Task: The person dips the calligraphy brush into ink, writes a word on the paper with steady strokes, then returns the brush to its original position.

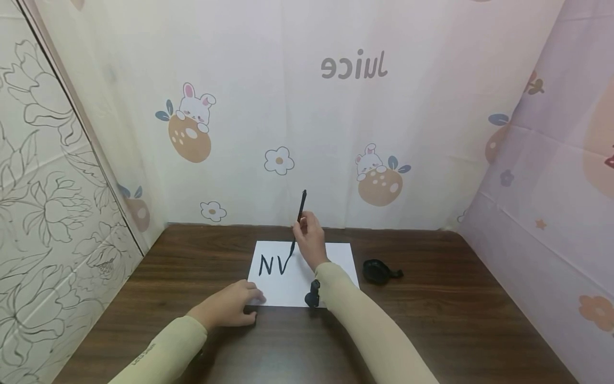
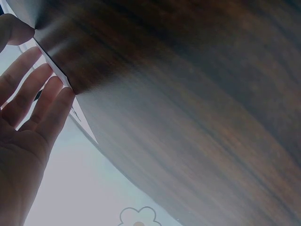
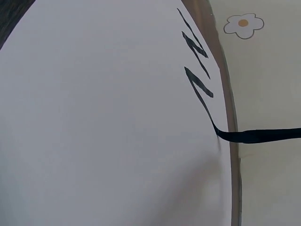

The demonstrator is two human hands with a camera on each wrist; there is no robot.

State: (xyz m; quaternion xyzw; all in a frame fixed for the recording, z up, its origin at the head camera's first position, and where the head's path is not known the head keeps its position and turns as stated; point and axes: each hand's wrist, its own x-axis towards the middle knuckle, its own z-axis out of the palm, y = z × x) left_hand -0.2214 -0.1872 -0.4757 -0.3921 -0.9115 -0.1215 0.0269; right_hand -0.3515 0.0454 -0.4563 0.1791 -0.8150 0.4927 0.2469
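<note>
A white sheet of paper point(image 1: 286, 292) lies on the brown table, with black letters "N" and "V" point(image 1: 284, 265) painted on its left half. My right hand point(image 1: 310, 238) holds a slim black paintbrush point(image 1: 302, 205) above the sheet, its top leaning toward the wall. In the right wrist view, the brush point(image 3: 256, 136) touches the upper end of the V's right stroke with its bent tip. At the sheet's lower left corner, my left hand point(image 1: 232, 304) rests with fingertips on the paper and thumb on the wood. The left wrist view shows its fingers point(image 2: 57, 115) extended.
To the right of the sheet sits a small black dish with a short handle point(image 1: 376, 271). Behind the table point(image 1: 422, 309) hangs a patterned curtain point(image 1: 249, 106), with more patterned cloth at both sides. A black wrist camera point(image 1: 313, 294) sits under my right sleeve.
</note>
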